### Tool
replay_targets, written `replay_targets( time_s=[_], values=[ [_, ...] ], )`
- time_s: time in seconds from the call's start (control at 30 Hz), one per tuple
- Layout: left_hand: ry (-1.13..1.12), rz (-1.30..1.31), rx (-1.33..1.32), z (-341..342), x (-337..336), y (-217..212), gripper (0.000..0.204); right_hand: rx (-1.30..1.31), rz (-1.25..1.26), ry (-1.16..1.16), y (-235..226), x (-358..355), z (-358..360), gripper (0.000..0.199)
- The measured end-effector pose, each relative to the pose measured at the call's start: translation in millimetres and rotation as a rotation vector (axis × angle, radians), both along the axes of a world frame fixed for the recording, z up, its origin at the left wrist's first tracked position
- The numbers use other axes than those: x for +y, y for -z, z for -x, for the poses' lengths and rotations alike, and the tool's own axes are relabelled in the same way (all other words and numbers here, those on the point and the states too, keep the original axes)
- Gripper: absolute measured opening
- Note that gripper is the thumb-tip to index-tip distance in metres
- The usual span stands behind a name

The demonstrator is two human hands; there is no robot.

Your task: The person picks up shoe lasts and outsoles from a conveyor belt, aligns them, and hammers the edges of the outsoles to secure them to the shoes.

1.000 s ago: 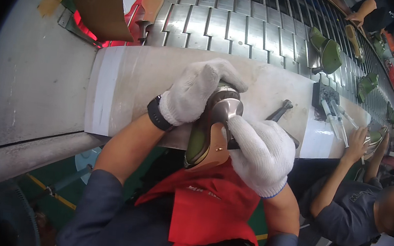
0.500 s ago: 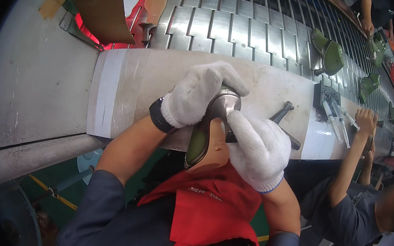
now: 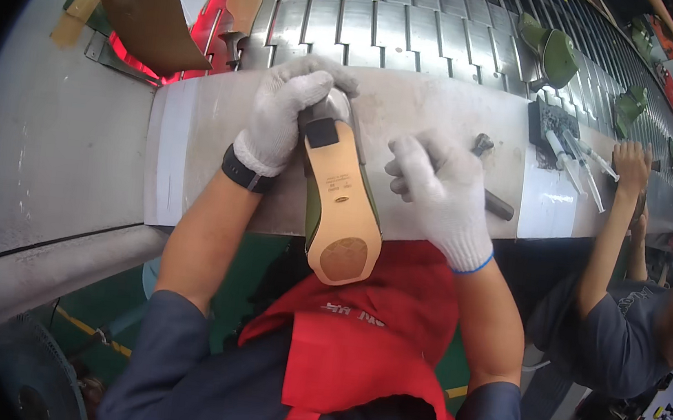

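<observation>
A green high-heeled shoe (image 3: 345,186) is turned over on the bench's near edge, its tan sole facing up and its toe pointing toward me. My left hand (image 3: 277,113), in a white knit glove, is closed around the heel end. The heel's dark end piece shows beside that hand's fingers. Off to the right, my gloved right hand (image 3: 447,190) hangs apart from the shoe, fingers loosely bent and slightly blurred, with nothing visible in them. A hammer (image 3: 499,205) lies on the bench, partly hidden behind this right hand.
Several syringes (image 3: 576,157) lean from a dark block (image 3: 544,121) at the right. Beyond the pale bench (image 3: 434,97) runs a metal slat conveyor (image 3: 372,25) carrying another green shoe (image 3: 556,57). A tan insole-shaped piece (image 3: 243,3) sits far left. A co-worker (image 3: 612,321) works at the right.
My right hand has let go of the shoe and moved off to the right. The left hand has shifted left with the shoe, whose sole has turned more fully upward.
</observation>
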State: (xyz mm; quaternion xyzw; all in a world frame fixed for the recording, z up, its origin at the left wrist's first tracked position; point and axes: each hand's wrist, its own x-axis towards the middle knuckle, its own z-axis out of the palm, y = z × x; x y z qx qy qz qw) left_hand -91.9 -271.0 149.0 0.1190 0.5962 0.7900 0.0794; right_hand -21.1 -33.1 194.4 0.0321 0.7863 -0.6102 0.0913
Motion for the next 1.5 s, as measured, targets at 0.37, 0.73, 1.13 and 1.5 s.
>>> replay_targets(
  time_s=[0.37, 0.73, 1.13, 1.5],
  values=[
    [0.011, 0.179, 0.221, 7, 49, -5, 0.034, 0.498, -0.791, -0.422, -52, 0, 29, 0.036],
    [0.018, 0.392, 0.281, 9, 54, -1, 0.036, 0.541, -0.641, -0.237, -18, 8, 34, 0.031],
    [-0.038, 0.446, 0.336, 14, 61, 5, 0.037, 0.33, -0.177, -0.124, 19, 18, 18, 0.049],
    [-0.012, 0.552, 0.396, 5, 53, -4, 0.041, 0.193, -0.285, -0.094, -1, 1, 12, 0.047]
  ],
)
